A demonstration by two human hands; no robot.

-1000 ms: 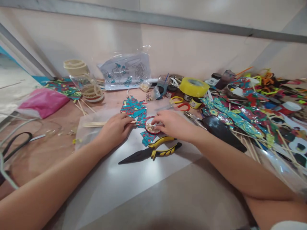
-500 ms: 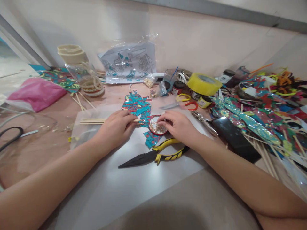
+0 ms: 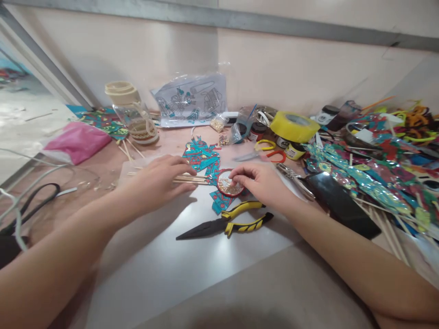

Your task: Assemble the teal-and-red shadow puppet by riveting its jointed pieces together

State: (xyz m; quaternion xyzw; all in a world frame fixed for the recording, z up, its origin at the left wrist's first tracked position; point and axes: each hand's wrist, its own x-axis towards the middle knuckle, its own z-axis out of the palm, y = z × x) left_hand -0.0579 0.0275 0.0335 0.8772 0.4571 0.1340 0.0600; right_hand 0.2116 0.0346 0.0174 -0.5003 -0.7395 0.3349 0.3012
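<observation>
My left hand [image 3: 156, 180] is open over several thin wooden sticks [image 3: 187, 179], its thumb and fingers spread apart above them. The sticks' right ends meet a flat teal-and-red patterned cut-out [image 3: 202, 157]. At the cut-out's lower right sits a small red-rimmed round dish [image 3: 219, 189] with tiny gold-coloured pieces [image 3: 226, 186] in it. Over this dish my right hand [image 3: 257, 183] has its thumb and fingertips pinched together; whatever is between them is too small to make out. Black-and-yellow long-nose pliers [image 3: 222, 224] lie in front of both hands on a white sheet [image 3: 164, 274].
Behind stand a clear bottle [image 3: 132, 114], bagged drawings [image 3: 192, 100], yellow tape [image 3: 295, 126] and small paint jars [image 3: 294, 151]. Scissors [image 3: 265, 151] lie beyond my right hand. A phone [image 3: 343, 203], metal pliers [image 3: 295, 180] and shiny cut-outs [image 3: 353, 173] crowd the right. A pink bag [image 3: 78, 141] is at left.
My left hand has let go of the sticks and lifted, its fingers parting. My right hand stays pinched at the dish. The whole view has tilted up and shifted slightly left.
</observation>
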